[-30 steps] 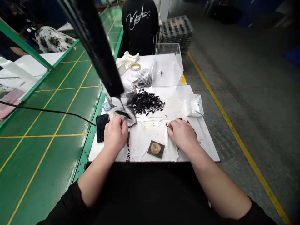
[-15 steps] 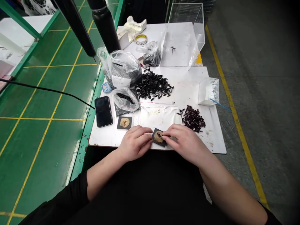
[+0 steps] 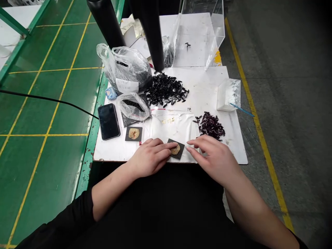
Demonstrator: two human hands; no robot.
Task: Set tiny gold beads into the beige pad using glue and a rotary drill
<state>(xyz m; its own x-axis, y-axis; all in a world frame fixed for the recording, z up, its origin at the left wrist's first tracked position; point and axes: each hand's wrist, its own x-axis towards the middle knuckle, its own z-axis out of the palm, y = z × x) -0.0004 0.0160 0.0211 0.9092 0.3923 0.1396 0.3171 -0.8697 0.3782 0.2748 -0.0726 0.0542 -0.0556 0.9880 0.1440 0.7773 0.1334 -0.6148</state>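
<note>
My left hand (image 3: pixel 150 157) rests at the near edge of the white board (image 3: pixel 223 71), its fingertips pressing on a small black square with a tan disc (image 3: pixel 176 149). My right hand (image 3: pixel 212 157) hovers just right of that square, fingers spread and holding nothing that I can see. A second black square with a tan disc (image 3: pixel 134 133) lies to the left. A small pile of dark reddish parts (image 3: pixel 210 125) sits just beyond my right hand. A bigger pile of black parts (image 3: pixel 166 90) lies farther back.
A black phone (image 3: pixel 108 121) lies at the board's left edge beside plastic bags of black parts (image 3: pixel 127 71). A clear zip bag (image 3: pixel 173 126), a white box (image 3: pixel 228 95) and a clear acrylic case (image 3: pixel 199 34) stand on the board. Two black posts (image 3: pixel 153 34) rise at the back.
Both hands drew back from the far piles to the near square. My right hand then lifted off the disc and moved a little to the right. The view tilted downward.
</note>
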